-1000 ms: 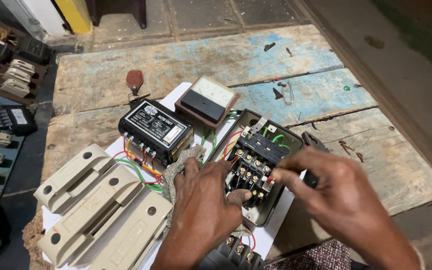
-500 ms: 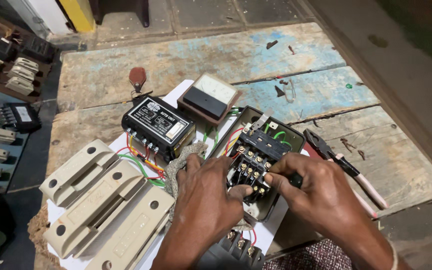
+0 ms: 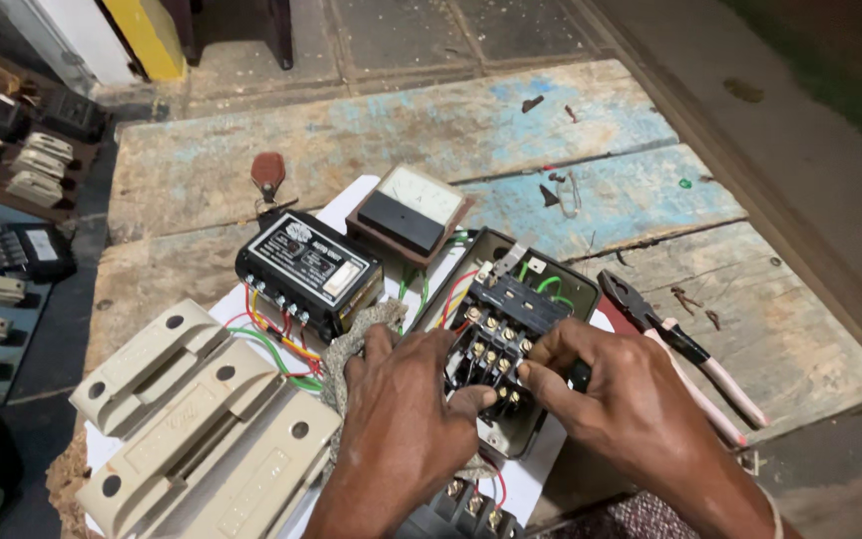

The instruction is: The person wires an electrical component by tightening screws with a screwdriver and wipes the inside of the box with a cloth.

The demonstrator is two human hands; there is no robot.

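Centrally, we see both hands meeting over the black terminal block [image 3: 496, 334] seated in an open dark metal box [image 3: 551, 289], which rests on a white sheet on the weathered wooden table [image 3: 351, 140]. The block's long axis runs from lower left to upper right, away from us, and its near end lies directly under the fingertips. The left hand [image 3: 401, 424] approaches from the left, its thumb reaching toward the lower row of screw terminals; whether its fingers pinch anything we cannot tell. The right hand [image 3: 616, 404] approaches from the right, its fingers [image 3: 541, 374] drawn together and pressed against the block's near-right edge (any small part between them is hidden). Neither hand is clearly nearer: both touch the block. A black rectangular unit [image 3: 306, 269] with coloured wires lies just left of the box, a panel meter [image 3: 409, 212] behind it, beige covers [image 3: 207, 429] at lower left, and pliers [image 3: 685, 349] to the right of the box.
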